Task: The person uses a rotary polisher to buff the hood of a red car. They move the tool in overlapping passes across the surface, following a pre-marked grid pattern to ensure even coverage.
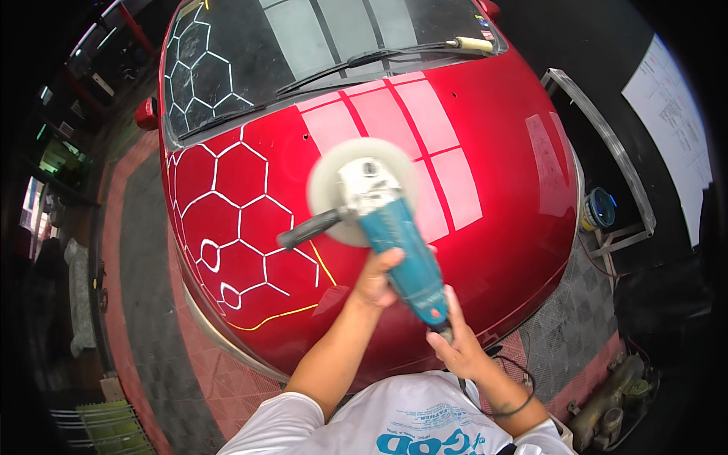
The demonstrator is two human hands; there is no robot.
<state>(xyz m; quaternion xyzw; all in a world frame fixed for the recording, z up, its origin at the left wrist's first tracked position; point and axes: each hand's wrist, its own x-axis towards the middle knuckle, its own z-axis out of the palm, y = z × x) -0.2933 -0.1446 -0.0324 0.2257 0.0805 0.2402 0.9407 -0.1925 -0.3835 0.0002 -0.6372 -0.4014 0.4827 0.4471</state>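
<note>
A teal electric polisher [400,246] with a round white pad [326,178] rests on the glossy red car hood [516,220]. My left hand [377,277] grips the teal body just behind the grey head. At the rear end of the tool, where the cord comes out, my right hand [459,345] holds on. A black side handle [307,229] sticks out to the left, untouched. The hood mirrors white hexagon-shaped ceiling lights [239,216] and white rectangular panels.
The windscreen [303,45] with its wipers lies beyond the hood. A blue and yellow tub [599,208] sits on a metal frame to the right. Red and grey grid floor tiles [220,379] surround the car. A green crate [114,428] is at lower left.
</note>
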